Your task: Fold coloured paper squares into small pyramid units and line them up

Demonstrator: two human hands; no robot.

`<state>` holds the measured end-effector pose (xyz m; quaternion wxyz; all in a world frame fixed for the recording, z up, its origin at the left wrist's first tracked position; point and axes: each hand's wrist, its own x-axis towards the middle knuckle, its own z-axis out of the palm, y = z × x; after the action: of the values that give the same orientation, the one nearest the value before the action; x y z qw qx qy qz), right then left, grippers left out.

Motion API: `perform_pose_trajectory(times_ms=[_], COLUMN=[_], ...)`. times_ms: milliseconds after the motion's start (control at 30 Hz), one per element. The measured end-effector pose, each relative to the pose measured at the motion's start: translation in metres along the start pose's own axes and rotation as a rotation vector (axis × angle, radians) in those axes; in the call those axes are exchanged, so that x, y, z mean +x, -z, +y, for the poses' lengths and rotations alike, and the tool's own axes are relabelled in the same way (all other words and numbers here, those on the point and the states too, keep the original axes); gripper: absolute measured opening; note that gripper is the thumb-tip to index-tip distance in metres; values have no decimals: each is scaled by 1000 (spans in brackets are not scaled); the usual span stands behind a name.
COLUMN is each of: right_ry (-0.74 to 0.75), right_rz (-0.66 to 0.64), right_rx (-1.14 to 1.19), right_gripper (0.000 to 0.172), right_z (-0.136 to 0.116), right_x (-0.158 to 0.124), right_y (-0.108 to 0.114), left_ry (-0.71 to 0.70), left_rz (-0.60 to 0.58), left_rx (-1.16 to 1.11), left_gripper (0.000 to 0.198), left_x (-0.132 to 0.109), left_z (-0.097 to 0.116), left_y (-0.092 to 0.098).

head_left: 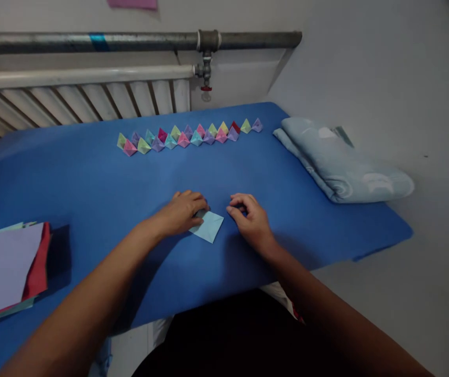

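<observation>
A small light blue paper square (210, 226) lies on the blue table cover, turned like a diamond, with crease lines on it. My left hand (185, 210) holds its upper left side, the thumb on top and the fingers curled over the edge. That part of the paper is hidden under the hand. To the right, apart from the paper, my right hand (251, 217) hovers low over the cover. Its thumb and index finger are closed together, and nothing shows between them.
Folded paper pieces (184, 138) in many colours stand in two rows at the back. A stack of coloured paper (4, 267) is at the left, and a folded light blue blanket (346, 162) at the right. Behind the blue table cover (102, 193) are a radiator (102, 99) and pipe (149, 42).
</observation>
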<state>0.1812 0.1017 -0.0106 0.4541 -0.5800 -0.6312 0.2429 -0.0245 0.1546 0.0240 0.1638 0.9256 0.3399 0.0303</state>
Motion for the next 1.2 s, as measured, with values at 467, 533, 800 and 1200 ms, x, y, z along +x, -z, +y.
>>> perform_pose_trajectory(times_ms=[467,533,800,1200], right_ry=[-42,-60,-352,-700], right_rz=[34,21,-275,-314], right_rx=[199,212,426,923], right_gripper=[9,10,23,37], right_z=[6,4,-32,-48], right_x=[-20,-21,-31,-23], right_y=[23,24,14,-1], left_ry=[514,540,654,670], left_rz=[-136,-94,444,782], left_rx=[-233,-277,-1161,-1536], left_gripper=[17,17,32,29], left_x=[8,1,-30,-37], left_z=[15,16,52,92], left_y=[18,13,-13,-31])
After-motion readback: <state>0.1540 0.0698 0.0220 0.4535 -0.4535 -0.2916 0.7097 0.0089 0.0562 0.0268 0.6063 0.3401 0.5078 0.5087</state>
